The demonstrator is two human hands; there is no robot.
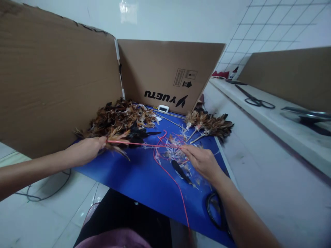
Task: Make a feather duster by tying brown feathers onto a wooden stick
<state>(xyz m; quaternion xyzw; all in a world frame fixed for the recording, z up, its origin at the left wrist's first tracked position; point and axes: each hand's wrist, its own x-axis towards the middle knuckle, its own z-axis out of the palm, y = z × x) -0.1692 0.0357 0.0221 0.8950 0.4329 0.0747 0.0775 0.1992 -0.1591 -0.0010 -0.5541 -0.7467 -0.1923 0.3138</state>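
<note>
My left hand [91,148] is closed around the base of a small bunch of brown and black feathers [121,139], held over the left part of the blue tabletop [124,175]. Pinched in my right hand [200,160] is a red string [144,143], stretched nearly level across to the feathers in my left hand. A loose length of the string curves down past the table's front edge. Below and left of my right hand lie a single black feather [178,168] and tangled pale and red scraps [172,148]. Black-handled scissors [213,210] rest under my right forearm, partly hidden.
A heap of brown feathers [116,115] lies at the back left against cardboard panels [160,65]. Several feather bundles on sticks [207,125] are at the back right. A small white device [163,109] stands behind. More scissors [254,100] lie on the right-hand ledge [279,124].
</note>
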